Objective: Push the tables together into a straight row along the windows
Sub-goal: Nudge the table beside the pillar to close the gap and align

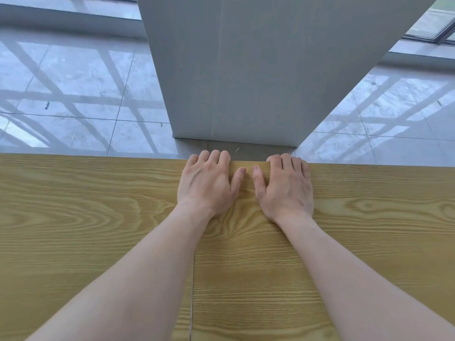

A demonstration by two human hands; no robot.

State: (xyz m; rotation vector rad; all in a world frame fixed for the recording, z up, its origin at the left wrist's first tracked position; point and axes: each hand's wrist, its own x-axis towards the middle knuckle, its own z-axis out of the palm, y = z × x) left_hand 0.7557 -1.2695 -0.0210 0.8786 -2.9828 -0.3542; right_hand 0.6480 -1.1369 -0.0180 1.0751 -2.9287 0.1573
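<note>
Two light wood-grain tables fill the lower half of the view, the left table (73, 217) and the right table (381, 230), butted side by side with a thin dark seam (192, 291) running toward me between them. My left hand (208, 183) lies flat on the top with its fingers curled over the far edge, just beside the seam line. My right hand (285, 188) rests the same way on the right table, fingers hooked over the far edge. The far edges of both tables line up in one straight line.
A wide grey pillar (234, 70) stands on the floor directly beyond the tables' far edge, only a narrow strip of floor apart. Glossy grey floor tiles (73, 94) spread left and right of it. Window frames (433, 25) run along the back.
</note>
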